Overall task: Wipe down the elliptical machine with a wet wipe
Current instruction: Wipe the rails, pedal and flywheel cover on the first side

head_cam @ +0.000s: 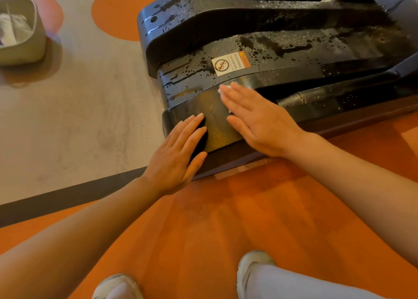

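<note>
Occupying the upper right of the head view, from twelve to three o'clock, the black base housing of the elliptical machine [282, 34] is seen lying low on the floor, its surface marked with dark wet streaks and droplets. A white warning label [230, 63] reading "NO STEPPING ON SURFACE" is fixed to the housing near the centre of the frame. The wet wipe [222, 89] is found just below that label, pressed flat against the housing; only a small white edge is visible past the fingertips, the rest being hidden under the right hand [255, 120]. That hand is laid palm down on the wipe with the fingers [233, 95] straight and held together, pointing toward eleven o'clock; nothing is gripped, the wipe being only pressed. At eight o'clock from it, and apart from it, the left hand [178, 154] is rested flat on the near corner of the housing, fingers extended and slightly spread, with nothing held.

An orange floor mat [226, 219] is noted under the machine, bordered by a dark strip, with pale wood-look flooring [79, 118] beyond at nine o'clock. A grey bin [29, 38] with white contents is recorded at ten o'clock, well apart from the machine. Two light shoes [253, 262] are seen at six o'clock.
</note>
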Demonstrator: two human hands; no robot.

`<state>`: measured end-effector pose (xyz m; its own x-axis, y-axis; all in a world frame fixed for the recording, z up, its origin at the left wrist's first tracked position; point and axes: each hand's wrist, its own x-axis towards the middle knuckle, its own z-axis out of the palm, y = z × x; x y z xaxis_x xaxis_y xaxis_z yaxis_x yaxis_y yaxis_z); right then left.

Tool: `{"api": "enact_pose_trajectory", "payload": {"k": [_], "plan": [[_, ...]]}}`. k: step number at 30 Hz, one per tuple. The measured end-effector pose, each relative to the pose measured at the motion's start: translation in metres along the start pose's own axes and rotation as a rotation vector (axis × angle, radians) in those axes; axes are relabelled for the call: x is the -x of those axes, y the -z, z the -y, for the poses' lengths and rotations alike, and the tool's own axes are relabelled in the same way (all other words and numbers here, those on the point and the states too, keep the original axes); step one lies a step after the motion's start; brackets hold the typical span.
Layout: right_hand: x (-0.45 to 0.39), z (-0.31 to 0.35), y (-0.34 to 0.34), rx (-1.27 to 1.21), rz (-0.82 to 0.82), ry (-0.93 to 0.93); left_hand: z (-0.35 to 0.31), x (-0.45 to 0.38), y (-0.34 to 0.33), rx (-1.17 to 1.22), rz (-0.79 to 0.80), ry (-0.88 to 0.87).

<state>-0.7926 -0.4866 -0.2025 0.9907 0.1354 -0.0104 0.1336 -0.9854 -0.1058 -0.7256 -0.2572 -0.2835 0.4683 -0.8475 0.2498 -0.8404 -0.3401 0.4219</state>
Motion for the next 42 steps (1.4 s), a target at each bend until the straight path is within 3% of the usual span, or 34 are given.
{"api": "enact_pose_trajectory", "payload": {"k": [5,14,21,23,29,31,39,42], "plan": [[-0.003,-0.023,0.006,-0.183,-0.056,-0.327,-0.009,-0.019,0.007,0.023,0.038,-0.014],[0.005,-0.035,0.006,-0.157,0.001,-0.233,-0.018,-0.062,0.011,0.031,0.116,0.049],[0.012,-0.096,0.009,-0.332,-0.025,-0.623,-0.025,-0.081,0.013,-0.004,0.139,0.009],[0.010,-0.092,0.009,-0.356,-0.058,-0.569,-0.027,-0.086,0.013,-0.021,0.140,0.000],[0.012,-0.051,0.008,-0.297,-0.007,-0.064,-0.028,-0.088,0.010,-0.061,0.120,-0.010],[0.015,-0.058,0.007,-0.295,-0.008,-0.037,-0.029,-0.088,0.010,-0.063,0.117,-0.011],[0.022,-0.131,0.010,-0.286,-0.085,-0.723,-0.028,-0.086,0.009,-0.048,0.117,-0.010],[0.021,-0.135,0.008,-0.290,-0.086,-0.845,-0.027,-0.086,0.008,-0.042,0.108,-0.007]]}}
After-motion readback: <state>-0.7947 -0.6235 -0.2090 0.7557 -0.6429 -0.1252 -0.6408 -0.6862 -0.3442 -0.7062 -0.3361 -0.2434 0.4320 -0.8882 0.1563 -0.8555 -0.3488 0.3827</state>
